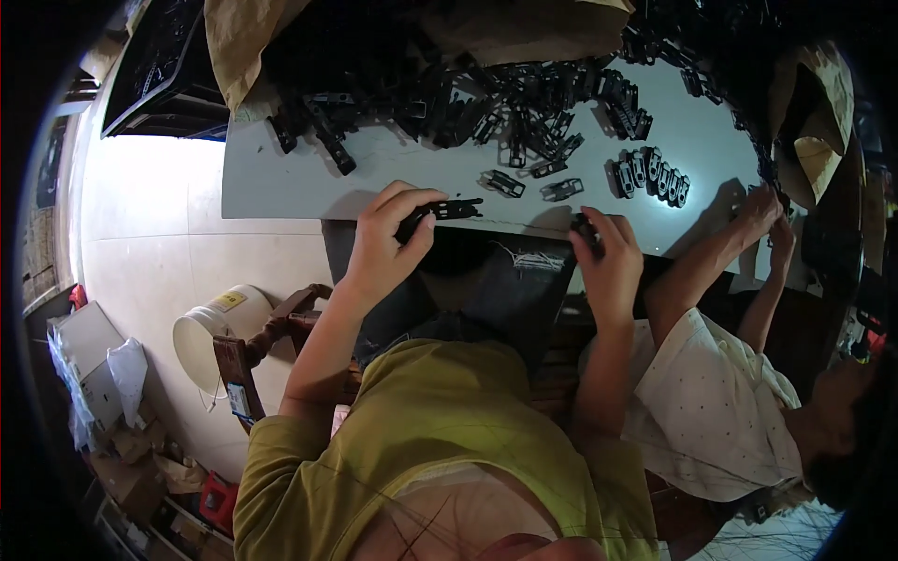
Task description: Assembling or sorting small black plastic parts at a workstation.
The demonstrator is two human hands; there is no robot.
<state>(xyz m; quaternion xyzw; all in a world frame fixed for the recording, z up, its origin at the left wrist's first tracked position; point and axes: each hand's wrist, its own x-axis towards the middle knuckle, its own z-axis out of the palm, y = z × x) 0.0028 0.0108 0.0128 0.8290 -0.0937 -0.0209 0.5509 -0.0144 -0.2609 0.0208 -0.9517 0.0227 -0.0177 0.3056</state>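
Observation:
My left hand [393, 226] pinches a long black slotted plastic part [456, 209] just over the table's front edge. The part lies nearly level and points to the right. My right hand [610, 251], apart from it, is closed around a small dark piece [586, 227]; the fingers cover most of it, so I cannot make out its kind. Just beyond my hands, two loose black slotted parts lie on the table, one darker [503, 183] and one greyer [561, 190]. To their right a row of similar black parts [652, 176] stands side by side.
A large heap of black parts [524, 112] covers the far side of the white table [281, 192]. Brown paper [533, 28] lies behind it. At the right, a co-worker's hands [774, 220] work close by. A white bucket [201, 341] and wooden chair [234, 360] stand left.

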